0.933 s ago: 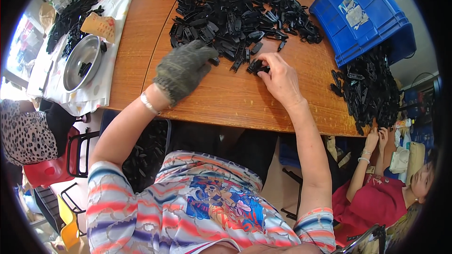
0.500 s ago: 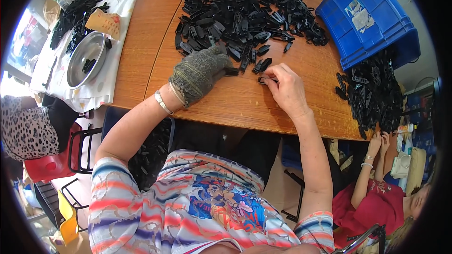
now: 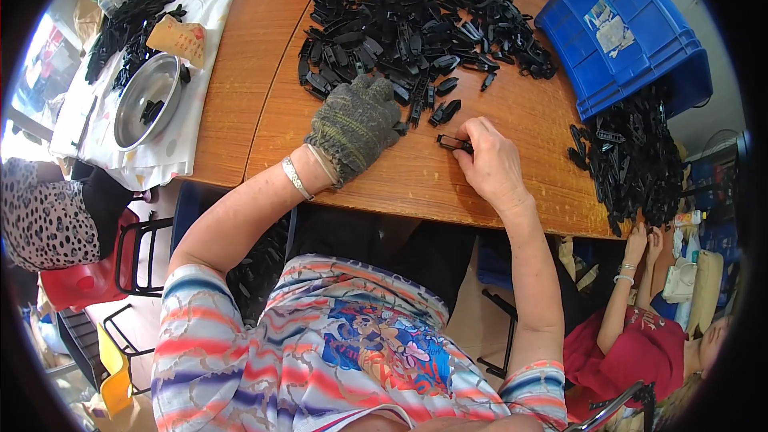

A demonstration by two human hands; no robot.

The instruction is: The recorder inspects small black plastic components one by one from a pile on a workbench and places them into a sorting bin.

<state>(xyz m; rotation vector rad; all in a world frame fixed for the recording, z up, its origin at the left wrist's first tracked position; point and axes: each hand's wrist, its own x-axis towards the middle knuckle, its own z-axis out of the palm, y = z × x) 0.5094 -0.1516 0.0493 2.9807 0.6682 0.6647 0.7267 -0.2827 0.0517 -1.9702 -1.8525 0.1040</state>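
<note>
My left hand [image 3: 356, 124] wears a dark grey-green knitted glove. Its fingers curl down at the near edge of a big heap of black plastic parts [image 3: 400, 20]; a dark bit shows at the fingertips, too hidden to name. Bare, my right hand [image 3: 492, 160] pinches a small, narrow black plastic part [image 3: 454, 142] between thumb and fingers, just over the wooden table [image 3: 344, 196]. The part points left, toward the glove. Between the hands and the heap lies a loose black part [image 3: 445, 113].
A blue plastic crate [image 3: 632, 40] leans tilted at the right, with more black parts [image 3: 636, 156] spilling below it. Another person's hands [image 3: 636, 248] reach to that pile. On the left, a cloth-covered table [image 3: 196, 104] bears a metal bowl [image 3: 164, 124] and black parts.
My left hand has moved slightly right, its back now turned more upward. My right hand has drawn a little nearer and right, showing more of the black part it pinches.
</note>
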